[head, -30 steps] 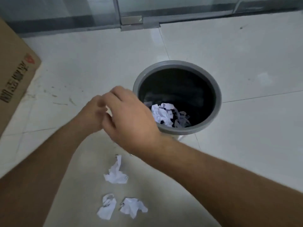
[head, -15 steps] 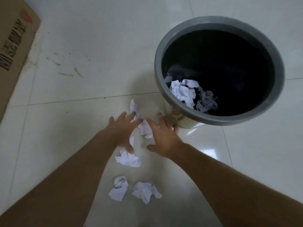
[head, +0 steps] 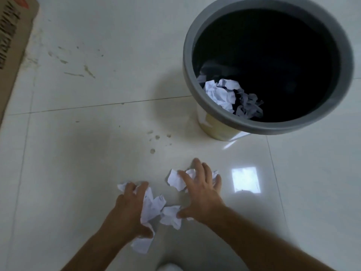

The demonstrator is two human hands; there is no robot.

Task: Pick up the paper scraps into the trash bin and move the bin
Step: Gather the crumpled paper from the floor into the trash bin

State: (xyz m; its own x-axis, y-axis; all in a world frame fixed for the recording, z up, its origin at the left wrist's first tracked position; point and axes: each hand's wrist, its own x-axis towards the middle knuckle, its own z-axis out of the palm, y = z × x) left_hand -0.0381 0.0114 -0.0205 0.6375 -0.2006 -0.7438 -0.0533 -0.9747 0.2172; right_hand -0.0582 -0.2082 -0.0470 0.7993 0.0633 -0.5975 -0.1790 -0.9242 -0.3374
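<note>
A round trash bin with a grey rim (head: 197, 98) and dark inside stands on the tiled floor at upper right, with crumpled white paper (head: 222, 93) lying in it. Several white paper scraps lie on the floor below it. My left hand (head: 129, 210) rests on a crumpled scrap (head: 153, 207), fingers curling over it. My right hand (head: 203, 190) is spread over another scrap (head: 176, 179), with its thumb touching a third scrap (head: 170, 216). Another scrap (head: 140, 246) pokes out below my left hand. Neither hand has lifted any paper.
A brown cardboard box (head: 11, 47) lies along the left edge. Dirty smudges (head: 78, 69) mark the white tiles left of the bin. A bright window reflection (head: 245, 179) sits right of my right hand.
Both hands came down from beside the bin to the floor and drew back toward me, raking the scraps together. The view tilted down and closer to the floor.
</note>
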